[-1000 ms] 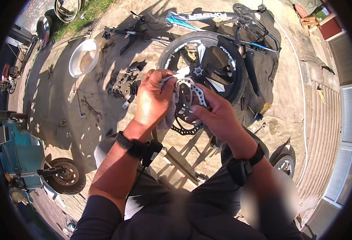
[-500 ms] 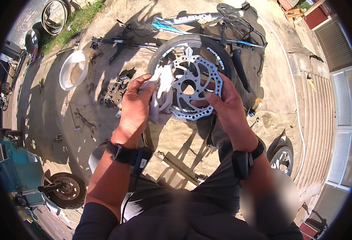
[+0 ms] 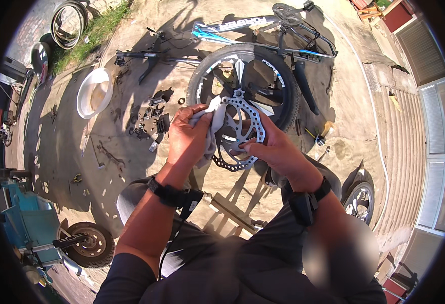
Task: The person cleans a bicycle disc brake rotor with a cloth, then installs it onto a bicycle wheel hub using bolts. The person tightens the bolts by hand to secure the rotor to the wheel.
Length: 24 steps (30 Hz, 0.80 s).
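Observation:
My right hand (image 3: 275,152) grips a silver brake disc (image 3: 256,121) by its right side, thumb on the near face and fingers behind. The disc is tilted, with holes around its toothed rim. My left hand (image 3: 188,133) pinches a white rag (image 3: 214,126) against the disc's upper left edge. Part of the rag hangs below the fingers beside the disc. Just beyond the disc, a bicycle wheel (image 3: 286,83) with a black tyre lies flat on the ground.
A blue and white bicycle frame (image 3: 217,34) lies beyond the wheel. To the left are a white basin (image 3: 94,93), small metal parts (image 3: 144,126) and wrenches (image 3: 113,157). A smaller wheel (image 3: 359,202) lies at right. A wooden piece (image 3: 232,213) sits between my legs.
The disc has come lower and nearer to me and is now more tilted. My left hand has moved right with the rag, onto the disc's upper edge.

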Motion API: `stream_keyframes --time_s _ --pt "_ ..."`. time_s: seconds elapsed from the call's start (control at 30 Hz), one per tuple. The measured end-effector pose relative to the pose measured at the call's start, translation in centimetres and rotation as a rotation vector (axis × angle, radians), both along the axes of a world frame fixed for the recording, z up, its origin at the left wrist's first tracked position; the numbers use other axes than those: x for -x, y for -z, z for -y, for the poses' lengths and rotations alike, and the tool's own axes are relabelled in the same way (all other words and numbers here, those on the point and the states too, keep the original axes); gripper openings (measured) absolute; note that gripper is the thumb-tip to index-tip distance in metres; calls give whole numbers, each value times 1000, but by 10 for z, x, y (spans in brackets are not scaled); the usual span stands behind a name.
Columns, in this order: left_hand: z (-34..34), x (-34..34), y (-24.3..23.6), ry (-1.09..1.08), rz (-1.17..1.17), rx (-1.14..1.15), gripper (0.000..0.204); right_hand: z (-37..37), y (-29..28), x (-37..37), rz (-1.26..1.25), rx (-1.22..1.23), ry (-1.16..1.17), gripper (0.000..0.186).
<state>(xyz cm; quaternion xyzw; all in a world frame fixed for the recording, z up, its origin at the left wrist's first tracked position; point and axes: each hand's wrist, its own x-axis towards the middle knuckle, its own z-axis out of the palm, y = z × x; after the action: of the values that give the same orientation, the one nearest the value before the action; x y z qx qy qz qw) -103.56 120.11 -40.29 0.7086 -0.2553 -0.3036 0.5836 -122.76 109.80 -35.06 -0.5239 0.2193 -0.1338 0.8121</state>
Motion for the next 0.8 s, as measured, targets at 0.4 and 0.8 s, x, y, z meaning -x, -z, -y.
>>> stream_keyframes --time_s 0.4,0.8 --pt "-3 5 -13 168 336 131 14 -18 15 -18 -140 193 -98 88" --pt "-4 10 -16 213 329 118 18 -14 21 -17 -179 310 -73 87"
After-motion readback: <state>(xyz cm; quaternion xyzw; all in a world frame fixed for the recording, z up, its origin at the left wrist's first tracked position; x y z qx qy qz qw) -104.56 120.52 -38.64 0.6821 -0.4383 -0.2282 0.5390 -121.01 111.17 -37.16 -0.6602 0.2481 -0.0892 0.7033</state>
